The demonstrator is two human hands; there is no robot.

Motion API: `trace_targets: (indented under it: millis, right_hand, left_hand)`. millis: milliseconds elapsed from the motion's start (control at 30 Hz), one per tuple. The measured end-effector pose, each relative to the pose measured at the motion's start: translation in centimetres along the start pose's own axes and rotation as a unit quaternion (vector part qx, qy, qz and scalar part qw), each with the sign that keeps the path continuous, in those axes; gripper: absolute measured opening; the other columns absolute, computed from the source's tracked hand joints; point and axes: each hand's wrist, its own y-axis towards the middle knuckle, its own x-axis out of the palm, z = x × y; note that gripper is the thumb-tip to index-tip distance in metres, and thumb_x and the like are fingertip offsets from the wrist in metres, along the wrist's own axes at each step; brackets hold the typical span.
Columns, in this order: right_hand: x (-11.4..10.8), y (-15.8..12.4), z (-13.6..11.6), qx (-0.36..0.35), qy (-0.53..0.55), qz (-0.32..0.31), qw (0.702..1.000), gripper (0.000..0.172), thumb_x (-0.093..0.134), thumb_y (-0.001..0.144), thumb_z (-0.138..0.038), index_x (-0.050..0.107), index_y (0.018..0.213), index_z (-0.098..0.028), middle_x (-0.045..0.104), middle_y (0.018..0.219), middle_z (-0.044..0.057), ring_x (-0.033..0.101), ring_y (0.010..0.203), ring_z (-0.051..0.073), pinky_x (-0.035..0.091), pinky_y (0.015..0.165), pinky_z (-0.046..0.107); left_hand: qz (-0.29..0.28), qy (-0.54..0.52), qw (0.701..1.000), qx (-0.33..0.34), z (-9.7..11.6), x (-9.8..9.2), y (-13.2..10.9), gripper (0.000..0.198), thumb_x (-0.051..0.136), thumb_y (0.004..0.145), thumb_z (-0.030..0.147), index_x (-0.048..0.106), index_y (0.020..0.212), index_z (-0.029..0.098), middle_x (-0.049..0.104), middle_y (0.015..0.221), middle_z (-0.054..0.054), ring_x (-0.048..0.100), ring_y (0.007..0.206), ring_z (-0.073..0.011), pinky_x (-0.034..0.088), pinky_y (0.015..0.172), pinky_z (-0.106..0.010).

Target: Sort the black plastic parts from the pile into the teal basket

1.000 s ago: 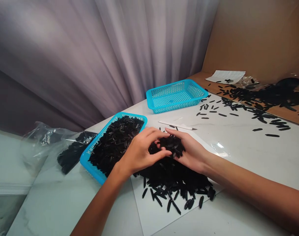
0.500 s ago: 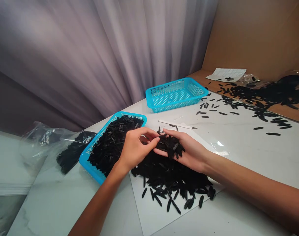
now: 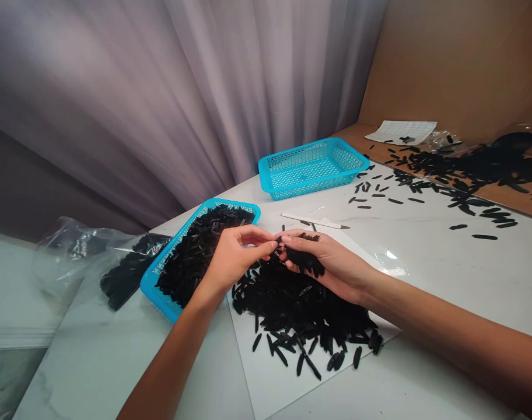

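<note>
Small flat black elongated pieces lie in a loose pile point(image 3: 310, 309) on a white sheet point(image 3: 266, 385). Above it, my right hand point(image 3: 331, 259) is curled around a handful of black pieces point(image 3: 304, 261), its thumb laid over the top. My left hand point(image 3: 237, 251) meets the right fingertips, thumb and forefinger pinched on a small black piece point(image 3: 278, 242). Left of both hands, a blue perforated basket point(image 3: 150, 286) is heaped with black pieces point(image 3: 191, 256).
A second blue basket point(image 3: 270, 188) stands at the back. A slim pointed white tool point(image 3: 314, 220) lies in front of it. Black pieces point(image 3: 467, 175) are scattered at the right, near a gridded paper point(image 3: 401, 130). A clear bag point(image 3: 130, 265) of black material lies at the left.
My right thumb has closed over the handful, and the palm has turned so less of the pieces shows. My left fingers have shifted slightly left, still pinched.
</note>
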Motion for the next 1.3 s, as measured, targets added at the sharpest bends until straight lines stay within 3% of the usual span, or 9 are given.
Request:
trace_targets:
  millis: [267, 667, 1300]
  right_hand:
    - [-0.22, 0.26, 0.47, -0.015, -0.002, 0.019, 1.0, 0.009, 0.078, 0.078, -0.021, 0.077, 0.085, -0.016, 0.069, 0.084, 0.003, 0.063, 0.081, 0.011, 0.051, 0.07, 0.019]
    - [-0.38, 0.11, 0.43, -0.043, -0.039, 0.016, 0.998, 0.018, 0.085, 0.069, -0.029, 0.076, 0.079, -0.017, 0.067, 0.078, 0.0, 0.059, 0.077, 0.01, 0.047, 0.07, 0.021]
    - [0.04, -0.06, 0.78, -0.103, -0.054, 0.05, 0.992, 0.022, 0.086, 0.067, -0.034, 0.076, 0.079, -0.018, 0.068, 0.078, 0.001, 0.057, 0.072, 0.012, 0.045, 0.068, 0.025]
  left_hand:
    - [0.019, 0.01, 1.0, 0.009, -0.17, 0.21, 0.05, 0.025, 0.085, 0.066, 0.024, 0.073, 0.086, 0.013, 0.07, 0.078, -0.003, 0.066, 0.071, -0.0143, 0.057, 0.064, -0.024]
    - [0.011, -0.052, 0.998, -0.018, 0.07, 0.13, -0.17, 0.021, 0.084, 0.07, 0.029, 0.078, 0.084, 0.015, 0.074, 0.082, -0.005, 0.068, 0.077, -0.0154, 0.059, 0.068, -0.024]
    - [0.001, -0.06, 0.997, -0.048, 0.0, 0.0, -0.04, 0.024, 0.083, 0.073, 0.034, 0.08, 0.089, 0.016, 0.076, 0.087, -0.006, 0.067, 0.079, -0.0149, 0.057, 0.073, -0.024]
